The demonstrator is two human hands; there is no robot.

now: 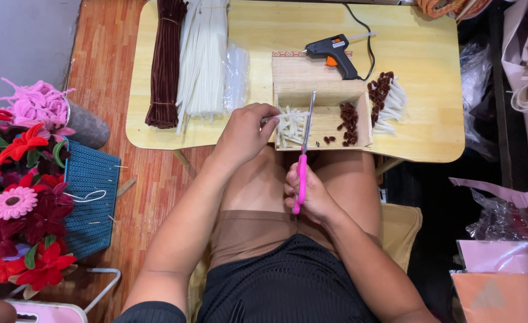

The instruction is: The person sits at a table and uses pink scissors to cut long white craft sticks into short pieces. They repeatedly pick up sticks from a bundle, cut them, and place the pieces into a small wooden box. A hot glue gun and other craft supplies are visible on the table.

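Pink-handled scissors (302,170) with long steel blades are clamped in the right hand (313,194), fingers curled tight around the plastic loops, the blades pointing up and away over the near edge of a shallow ribbed cardboard tray (320,90). Just to their left, the left hand (246,131) has its fingers pinched together on the end of a fuzzy white pipe-cleaner piece (271,120) at the tray's left edge. Inside the tray, a loose heap of short white pipe-cleaner pieces (292,127) lies on the left side, and a scatter of short dark maroon fuzzy pieces (347,124) lies on the right, the two heaps apart with the scissor blades between them. Just beyond the tray's right wall rests a bunch of white stems tipped with maroon fuzz (386,101). A black glue gun with an orange trigger (334,51) stands on the tray's far part, its cord trailing off behind. All this sits on a pale yellow wooden table (431,54), where long bundles of maroon pipe cleaners (166,63) and white pipe cleaners (204,57) lie side by side at the left. On the floor at far left, fuzzy red and pink flowers (19,203) crowd beside a blue plastic basket (90,203).
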